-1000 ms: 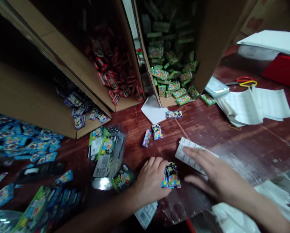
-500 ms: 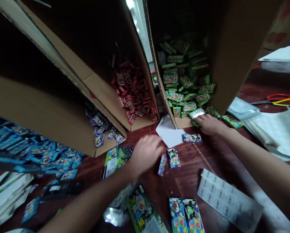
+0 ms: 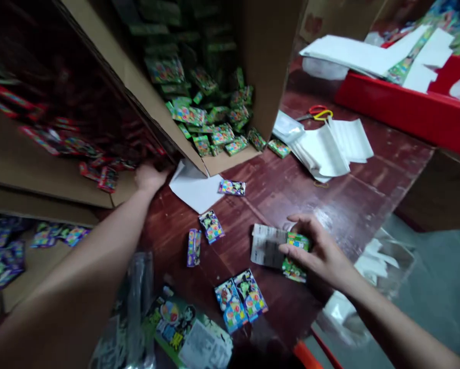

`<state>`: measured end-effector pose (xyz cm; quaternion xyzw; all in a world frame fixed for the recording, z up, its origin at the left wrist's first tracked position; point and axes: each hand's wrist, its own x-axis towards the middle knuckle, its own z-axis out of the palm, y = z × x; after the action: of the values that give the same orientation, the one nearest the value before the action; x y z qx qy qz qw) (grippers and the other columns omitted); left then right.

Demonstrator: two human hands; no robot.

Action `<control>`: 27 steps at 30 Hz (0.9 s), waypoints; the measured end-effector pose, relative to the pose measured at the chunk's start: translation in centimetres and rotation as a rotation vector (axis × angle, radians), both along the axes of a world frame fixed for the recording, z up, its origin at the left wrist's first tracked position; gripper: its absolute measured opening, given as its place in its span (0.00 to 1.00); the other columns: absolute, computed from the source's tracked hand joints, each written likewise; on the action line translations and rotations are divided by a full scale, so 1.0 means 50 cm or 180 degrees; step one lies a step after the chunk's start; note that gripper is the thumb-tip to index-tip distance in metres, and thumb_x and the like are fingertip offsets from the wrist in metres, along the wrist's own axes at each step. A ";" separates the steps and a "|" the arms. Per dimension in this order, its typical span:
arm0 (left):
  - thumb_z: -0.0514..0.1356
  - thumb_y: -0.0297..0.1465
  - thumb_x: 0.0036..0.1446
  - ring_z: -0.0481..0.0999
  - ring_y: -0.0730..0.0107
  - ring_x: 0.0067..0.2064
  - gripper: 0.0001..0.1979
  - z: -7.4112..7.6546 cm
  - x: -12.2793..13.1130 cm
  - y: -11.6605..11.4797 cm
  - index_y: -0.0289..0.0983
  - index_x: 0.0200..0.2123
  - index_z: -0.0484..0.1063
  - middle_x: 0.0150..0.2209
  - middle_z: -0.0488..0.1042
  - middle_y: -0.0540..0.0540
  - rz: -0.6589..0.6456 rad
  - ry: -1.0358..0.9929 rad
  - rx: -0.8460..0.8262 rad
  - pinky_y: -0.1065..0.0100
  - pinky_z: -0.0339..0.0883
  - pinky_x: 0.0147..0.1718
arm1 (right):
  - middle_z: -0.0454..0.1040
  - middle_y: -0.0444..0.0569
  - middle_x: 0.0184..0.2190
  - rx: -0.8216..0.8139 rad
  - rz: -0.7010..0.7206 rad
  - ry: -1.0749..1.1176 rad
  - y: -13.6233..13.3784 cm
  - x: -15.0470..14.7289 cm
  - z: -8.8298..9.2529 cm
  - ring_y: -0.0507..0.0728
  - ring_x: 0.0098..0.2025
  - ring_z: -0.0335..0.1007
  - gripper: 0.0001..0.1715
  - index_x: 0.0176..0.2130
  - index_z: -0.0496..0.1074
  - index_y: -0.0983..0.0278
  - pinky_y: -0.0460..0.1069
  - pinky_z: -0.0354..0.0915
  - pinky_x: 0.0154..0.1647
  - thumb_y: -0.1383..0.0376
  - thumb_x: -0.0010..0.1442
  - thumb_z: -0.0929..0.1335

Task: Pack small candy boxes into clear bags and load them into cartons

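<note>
My right hand is closed on a small green packet low over the dark red table, beside a white sticker sheet. My left hand reaches to the mouth of the cardboard box of red packets; its fingers are curled at the box edge and what they hold is hidden. Two blue packets lie side by side in front of me. Two purple packets and another single one lie further out.
A box of green packets stands open at the back, a white paper at its corner. White sheets, scissors and a red tray lie to the right. Printed bags lie near me. Purple packets spill at left.
My right hand has come back from the green box with a green packet, down beside the sticker sheet. My left hand has gone out to the red-packet box. The view has swung right.
</note>
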<state>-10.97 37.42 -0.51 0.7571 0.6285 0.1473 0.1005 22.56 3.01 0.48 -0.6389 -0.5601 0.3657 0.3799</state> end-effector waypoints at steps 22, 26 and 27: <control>0.54 0.44 0.68 0.65 0.78 0.23 0.19 0.139 -0.012 -0.422 0.37 0.30 0.67 0.21 0.67 0.55 0.0453 -0.1951 -0.0748 0.76 0.64 0.25 | 0.80 0.56 0.46 0.0075 0.1262 -0.1481 -0.138 0.019 -0.004 0.63 0.42 0.74 0.31 0.64 0.66 0.65 0.57 0.72 0.44 0.53 0.68 0.66; 0.52 0.44 0.69 0.76 0.67 0.32 0.19 0.105 0.075 -0.495 0.38 0.33 0.72 0.30 0.77 0.48 -0.0311 -0.1394 -0.0873 0.67 0.71 0.35 | 0.82 0.48 0.35 -0.0551 0.0353 -0.1006 -0.166 0.024 -0.027 0.55 0.27 0.75 0.31 0.67 0.60 0.62 0.49 0.68 0.28 0.53 0.71 0.61; 0.52 0.42 0.69 0.77 0.66 0.36 0.17 0.100 0.099 -0.508 0.39 0.35 0.73 0.34 0.78 0.47 -0.0509 -0.1241 -0.0697 0.65 0.71 0.38 | 0.81 0.47 0.34 -0.0554 0.0199 -0.1006 -0.170 0.018 -0.040 0.55 0.26 0.74 0.31 0.68 0.58 0.63 0.48 0.67 0.27 0.54 0.71 0.60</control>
<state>-6.01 12.01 4.48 0.7463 0.5474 0.2132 0.3129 23.46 -5.49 -1.52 -0.7012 -0.5986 0.3195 0.2189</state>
